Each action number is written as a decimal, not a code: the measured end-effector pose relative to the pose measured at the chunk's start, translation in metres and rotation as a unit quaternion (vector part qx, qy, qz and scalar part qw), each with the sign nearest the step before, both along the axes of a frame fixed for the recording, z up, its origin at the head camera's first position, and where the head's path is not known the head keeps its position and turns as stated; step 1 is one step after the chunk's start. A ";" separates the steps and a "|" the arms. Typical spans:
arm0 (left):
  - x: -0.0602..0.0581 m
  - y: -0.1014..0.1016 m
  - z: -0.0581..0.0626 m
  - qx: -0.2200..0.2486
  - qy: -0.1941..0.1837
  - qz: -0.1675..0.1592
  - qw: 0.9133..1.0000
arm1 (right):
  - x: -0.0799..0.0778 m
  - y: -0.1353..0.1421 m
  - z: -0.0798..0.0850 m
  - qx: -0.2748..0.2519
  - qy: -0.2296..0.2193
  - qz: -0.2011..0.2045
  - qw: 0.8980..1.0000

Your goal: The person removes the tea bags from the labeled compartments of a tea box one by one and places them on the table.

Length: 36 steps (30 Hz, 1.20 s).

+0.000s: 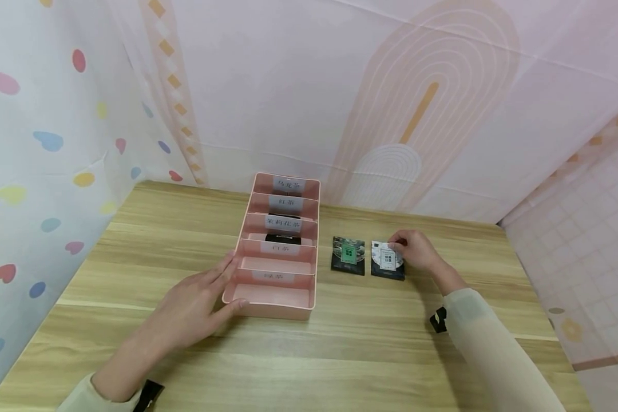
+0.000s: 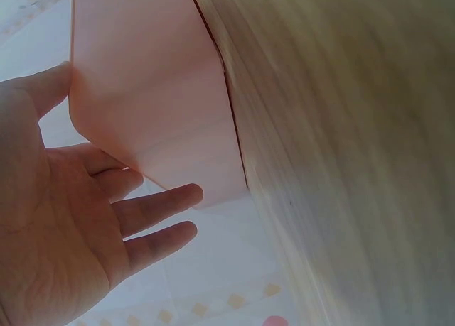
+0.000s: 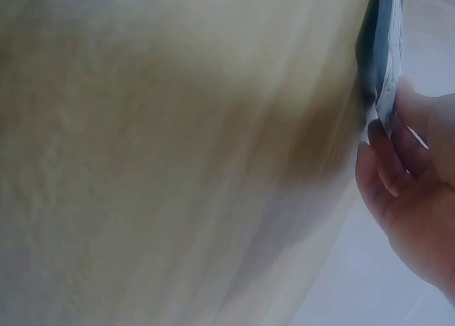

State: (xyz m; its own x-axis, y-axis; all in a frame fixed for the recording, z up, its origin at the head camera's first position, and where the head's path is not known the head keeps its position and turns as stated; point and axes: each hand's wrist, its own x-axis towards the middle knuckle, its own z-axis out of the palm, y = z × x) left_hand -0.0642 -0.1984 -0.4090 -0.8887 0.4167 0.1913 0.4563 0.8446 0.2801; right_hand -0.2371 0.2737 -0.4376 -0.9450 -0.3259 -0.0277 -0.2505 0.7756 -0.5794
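Note:
A pink divided box (image 1: 275, 312) stands on the table, its compartments carrying paper labels in Chinese. My left hand (image 1: 190, 309) rests at its near left corner, thumb on the front rim and fingers along the left side. In the left wrist view those fingers are loosely extended against the pink wall. To the right of the box, my right hand (image 1: 414, 249) pinches the upper right corner of a tea packet with a white label (image 1: 388, 260). The right wrist view has this packet (image 3: 387, 63) edge-on, tilted off the tabletop. Beside it lies a tea packet with a green label (image 1: 348, 256).
Dark packets (image 1: 283, 239) show inside middle compartments of the box; the two nearest compartments hold nothing visible. The wooden table (image 1: 340, 366) meets a patterned cloth backdrop (image 1: 268, 86) behind and at both sides. Black straps (image 1: 438, 319) hang at the wrists.

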 end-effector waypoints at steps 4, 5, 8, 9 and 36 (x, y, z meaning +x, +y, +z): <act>0.000 0.000 0.000 0.000 0.001 -0.001 1.000 | 0.000 0.000 0.001 0.000 -0.011 -0.008 1.000; 0.000 0.000 0.000 0.000 0.001 -0.001 1.000 | 0.000 0.000 0.001 0.000 -0.014 -0.008 1.000; 0.000 0.001 0.001 0.000 0.002 -0.002 1.000 | 0.000 0.001 0.001 -0.001 -0.019 -0.010 1.000; 0.000 0.001 0.001 0.000 0.001 -0.002 1.000 | 0.000 0.001 0.001 0.000 -0.020 -0.010 1.000; 0.000 0.001 0.000 -0.003 -0.002 0.001 1.000 | 0.008 -0.002 0.018 -0.014 0.008 -0.038 0.999</act>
